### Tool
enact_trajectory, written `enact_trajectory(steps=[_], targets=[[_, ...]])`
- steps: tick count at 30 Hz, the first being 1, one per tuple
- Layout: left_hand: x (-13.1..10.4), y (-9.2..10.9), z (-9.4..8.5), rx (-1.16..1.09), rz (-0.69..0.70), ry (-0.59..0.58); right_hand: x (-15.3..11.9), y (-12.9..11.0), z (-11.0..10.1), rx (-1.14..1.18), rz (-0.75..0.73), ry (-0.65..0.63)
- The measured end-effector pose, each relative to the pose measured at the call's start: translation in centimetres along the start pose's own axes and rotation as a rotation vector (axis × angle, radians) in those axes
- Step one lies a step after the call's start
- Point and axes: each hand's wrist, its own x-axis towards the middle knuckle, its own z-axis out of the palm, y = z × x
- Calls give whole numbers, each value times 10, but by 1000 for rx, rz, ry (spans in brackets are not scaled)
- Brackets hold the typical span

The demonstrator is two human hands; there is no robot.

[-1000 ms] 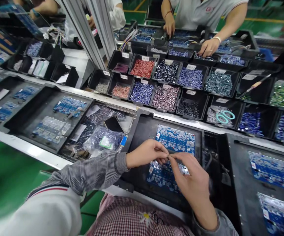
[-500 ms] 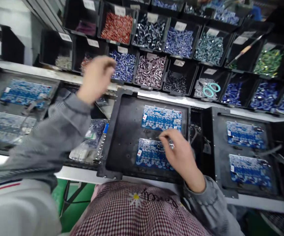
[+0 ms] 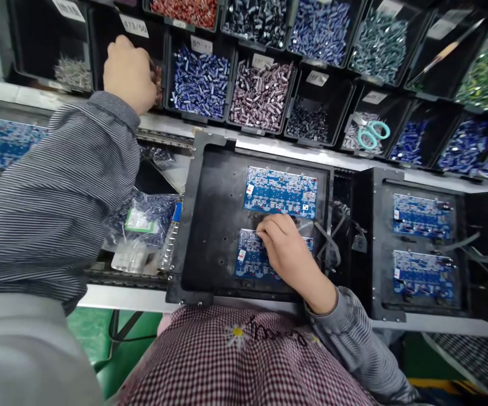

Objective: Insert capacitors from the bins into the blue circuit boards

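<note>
My left hand [image 3: 127, 73] is inside a black bin with reddish-brown small parts [image 3: 157, 84] at its right side. Its fingers are curled, and their tips are hidden behind the hand. My right hand [image 3: 286, 245] is over the lower blue circuit board [image 3: 250, 262], thumb and fingertips pinched together near its upper edge. Anything in that pinch is too small or hidden to make out. Above it lies the upper blue circuit board [image 3: 281, 192], flat in the same black tray [image 3: 210, 225].
Bins of blue capacitors [image 3: 201, 82], mauve capacitors [image 3: 263, 93] and other parts line the back. Teal-handled scissors [image 3: 373, 134] lie in one bin. Bagged parts [image 3: 142, 223] sit left of the tray. Another black tray [image 3: 381, 248] with two boards stands at right.
My left hand has moved left from in front of the bins into the bin of reddish-brown parts. My right hand has shifted slightly left over the lower board. The view has shifted too.
</note>
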Motion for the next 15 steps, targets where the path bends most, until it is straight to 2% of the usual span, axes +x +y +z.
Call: enact_trajectory(steps=[3, 7, 11, 15], targets=[[3, -6, 1, 111, -65, -1, 0, 0, 2, 3, -17, 32], [6, -8, -3, 145, -105, 50, -2, 2, 6, 4, -51, 44], [10, -14, -6, 61, -82, 159, -5, 0, 5, 70, -70, 139], [21, -28, -3, -30, -81, 226, -6, 0, -12, 82, -60, 259]])
